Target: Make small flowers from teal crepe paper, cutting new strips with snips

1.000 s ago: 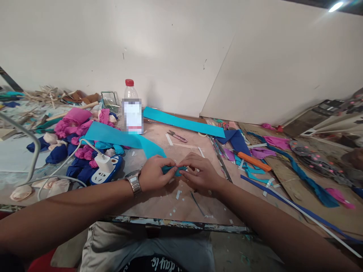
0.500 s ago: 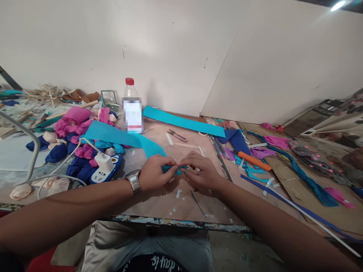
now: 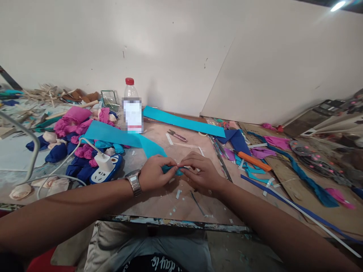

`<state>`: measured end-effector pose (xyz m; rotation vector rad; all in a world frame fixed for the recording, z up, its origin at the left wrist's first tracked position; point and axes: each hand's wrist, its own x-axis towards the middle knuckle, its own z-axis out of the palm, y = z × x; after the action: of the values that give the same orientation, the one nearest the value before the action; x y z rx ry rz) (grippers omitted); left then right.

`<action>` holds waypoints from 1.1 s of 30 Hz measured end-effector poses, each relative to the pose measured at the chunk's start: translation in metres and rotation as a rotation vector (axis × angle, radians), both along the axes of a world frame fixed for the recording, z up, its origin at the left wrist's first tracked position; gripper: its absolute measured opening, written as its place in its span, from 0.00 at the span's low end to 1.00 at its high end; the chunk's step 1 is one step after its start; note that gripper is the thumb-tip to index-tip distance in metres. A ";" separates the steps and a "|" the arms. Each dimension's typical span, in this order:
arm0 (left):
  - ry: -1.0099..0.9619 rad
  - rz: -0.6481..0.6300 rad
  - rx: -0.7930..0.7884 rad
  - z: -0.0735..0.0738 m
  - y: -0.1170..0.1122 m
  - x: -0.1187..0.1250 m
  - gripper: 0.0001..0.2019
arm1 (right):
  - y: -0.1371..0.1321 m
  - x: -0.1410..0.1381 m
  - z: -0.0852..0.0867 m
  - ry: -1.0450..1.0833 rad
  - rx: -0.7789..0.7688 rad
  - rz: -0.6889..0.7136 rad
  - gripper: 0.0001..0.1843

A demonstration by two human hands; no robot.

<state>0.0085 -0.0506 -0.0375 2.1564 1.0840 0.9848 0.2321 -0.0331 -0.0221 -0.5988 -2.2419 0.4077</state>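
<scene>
A long turquoise fabric strip (image 3: pixel 119 135) runs from the heap of cloth on the left to my hands, low over the table's front half. My left hand (image 3: pixel 156 172), with a metal watch (image 3: pixel 134 183) at the wrist, pinches the strip's near end between thumb and forefinger. Right beside it, my right hand (image 3: pixel 202 172) pinches the same end, the fingertips of both hands nearly meeting. The gathered cloth between them is mostly covered by the fingers. Beyond the hands lie small thread snips (image 3: pixel 178 136).
A red-capped bottle (image 3: pixel 130 90) stands at the back. On the left are a power strip (image 3: pixel 103 172) with a charger and several pink, blue and cream cloth bundles (image 3: pixel 73 119). Another turquoise strip (image 3: pixel 184 121) lies along the wall. An orange-handled cutter (image 3: pixel 254 161) is on the right.
The fingertips have shifted very slightly on the gathered cloth. Both hands stay in the same place, and the things on the table have not moved.
</scene>
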 end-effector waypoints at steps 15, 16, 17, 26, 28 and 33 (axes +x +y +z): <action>0.009 -0.017 -0.012 -0.001 0.000 -0.001 0.12 | 0.002 0.001 -0.003 -0.009 0.036 -0.050 0.04; 0.008 -0.019 -0.011 -0.002 0.001 -0.001 0.12 | 0.002 0.001 -0.002 -0.009 0.037 -0.055 0.04; 0.008 -0.024 -0.009 -0.002 0.001 -0.001 0.13 | 0.001 0.001 -0.002 -0.010 0.038 -0.058 0.03; 0.009 -0.028 0.010 -0.001 0.001 -0.001 0.13 | 0.001 0.001 -0.002 -0.022 0.048 -0.095 0.04; 0.012 -0.025 0.013 -0.001 0.001 -0.001 0.13 | 0.001 0.001 -0.002 -0.032 0.051 -0.091 0.04; 0.021 -0.031 0.019 -0.001 0.001 -0.001 0.13 | -0.001 0.000 0.000 -0.029 0.033 -0.099 0.03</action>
<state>0.0077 -0.0492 -0.0384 2.1963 1.0521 0.9644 0.2320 -0.0336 -0.0225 -0.6992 -2.2317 0.3138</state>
